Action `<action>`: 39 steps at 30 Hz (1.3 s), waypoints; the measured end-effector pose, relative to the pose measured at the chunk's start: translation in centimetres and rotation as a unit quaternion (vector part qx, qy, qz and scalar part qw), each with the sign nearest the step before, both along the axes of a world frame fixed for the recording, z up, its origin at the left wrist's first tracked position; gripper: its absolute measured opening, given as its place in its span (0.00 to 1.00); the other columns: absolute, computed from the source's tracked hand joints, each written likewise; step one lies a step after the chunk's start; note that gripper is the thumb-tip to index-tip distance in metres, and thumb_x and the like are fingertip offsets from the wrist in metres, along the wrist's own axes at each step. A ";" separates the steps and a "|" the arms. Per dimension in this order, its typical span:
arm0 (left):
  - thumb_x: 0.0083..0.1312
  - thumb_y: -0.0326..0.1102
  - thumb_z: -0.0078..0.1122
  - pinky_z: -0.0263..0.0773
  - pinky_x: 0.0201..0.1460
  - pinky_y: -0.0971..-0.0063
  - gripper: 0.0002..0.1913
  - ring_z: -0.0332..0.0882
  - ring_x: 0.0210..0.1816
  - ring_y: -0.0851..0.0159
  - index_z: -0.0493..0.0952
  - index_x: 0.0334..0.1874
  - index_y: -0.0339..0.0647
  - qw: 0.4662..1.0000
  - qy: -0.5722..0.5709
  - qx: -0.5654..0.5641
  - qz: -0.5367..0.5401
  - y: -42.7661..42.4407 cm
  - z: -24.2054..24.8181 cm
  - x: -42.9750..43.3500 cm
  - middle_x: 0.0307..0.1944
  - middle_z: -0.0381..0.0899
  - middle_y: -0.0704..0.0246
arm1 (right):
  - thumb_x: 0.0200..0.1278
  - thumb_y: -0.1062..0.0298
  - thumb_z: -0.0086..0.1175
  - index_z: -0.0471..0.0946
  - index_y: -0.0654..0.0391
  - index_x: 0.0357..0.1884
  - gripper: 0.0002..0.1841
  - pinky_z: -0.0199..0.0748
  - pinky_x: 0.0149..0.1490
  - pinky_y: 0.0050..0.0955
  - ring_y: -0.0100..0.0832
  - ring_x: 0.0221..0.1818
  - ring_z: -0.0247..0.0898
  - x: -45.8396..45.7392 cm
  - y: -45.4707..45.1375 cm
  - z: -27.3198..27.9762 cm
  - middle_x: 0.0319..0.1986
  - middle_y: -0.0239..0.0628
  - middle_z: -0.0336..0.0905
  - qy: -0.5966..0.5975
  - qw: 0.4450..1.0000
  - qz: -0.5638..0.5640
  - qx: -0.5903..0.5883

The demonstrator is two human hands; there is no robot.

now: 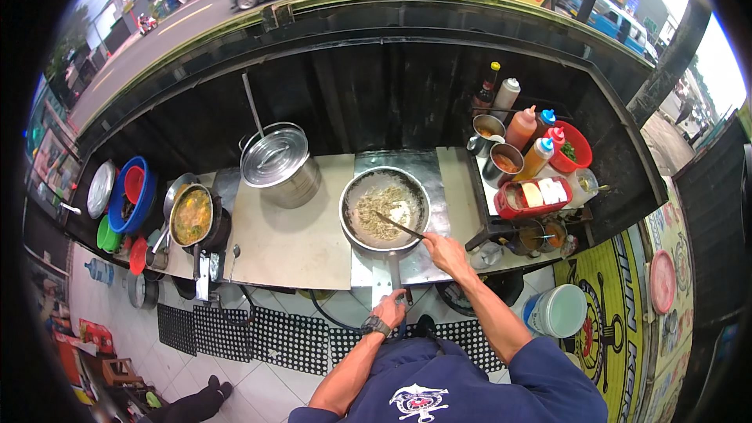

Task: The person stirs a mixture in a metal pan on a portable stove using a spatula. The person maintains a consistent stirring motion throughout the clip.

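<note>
A frying pan (385, 241) with chopped pale food (379, 208) and a white creamy patch in it sits on the stove in front of me. My right hand (447, 255) grips a thin dark utensil (399, 224), whose tip rests in the food. By the end of the pan's handle (394, 267) is my left hand (389, 311), with a wristwatch on the wrist; its fingers are near the stove's front control area, and their exact hold cannot be made out.
A lidded steel pot (288, 182) stands left of the pan. Farther left a second pan (191, 214) holds orange stew, beside a blue basin (128, 194). On the right are squeeze bottles (521, 127), steel cups (502, 165) and a red container (531, 197). A person's legs (200, 402) show lower left.
</note>
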State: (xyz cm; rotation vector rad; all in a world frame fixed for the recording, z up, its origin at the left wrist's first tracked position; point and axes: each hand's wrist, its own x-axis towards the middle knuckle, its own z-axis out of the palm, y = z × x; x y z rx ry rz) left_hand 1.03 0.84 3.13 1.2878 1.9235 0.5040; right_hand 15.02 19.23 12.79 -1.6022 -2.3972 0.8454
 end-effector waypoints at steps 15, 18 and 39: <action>0.66 0.34 0.63 0.76 0.45 0.72 0.19 0.78 0.42 0.69 0.75 0.58 0.45 0.884 -0.438 -0.124 0.102 2.3 -4.6 -1.9 0.41 0.79 0.68 | 0.72 0.54 0.44 0.74 0.50 0.47 0.14 0.75 0.41 0.58 0.58 0.38 0.80 -1.6 -0.2 -5.0 0.30 0.53 0.82 0.036 0.999 -0.037 0.010; 0.69 0.30 0.56 0.78 0.38 0.74 0.09 0.75 0.33 0.71 0.79 0.49 0.42 0.919 -0.375 -0.106 0.067 3.3 -4.3 -2.4 0.38 0.75 0.72 | 0.72 0.54 0.44 0.75 0.51 0.48 0.14 0.74 0.45 0.57 0.57 0.42 0.79 -0.9 0.0 -3.4 0.33 0.53 0.82 0.046 0.997 -0.065 0.009; 0.68 0.36 0.50 0.70 0.43 0.50 0.11 0.75 0.38 0.43 0.76 0.50 0.51 0.991 -0.079 0.052 -0.093 0.6 -4.9 -2.9 0.29 0.78 0.51 | 0.72 0.54 0.45 0.75 0.44 0.54 0.14 0.72 0.41 0.61 0.62 0.37 0.78 -2.7 1.6 -2.9 0.32 0.56 0.82 -0.044 0.993 -0.075 0.080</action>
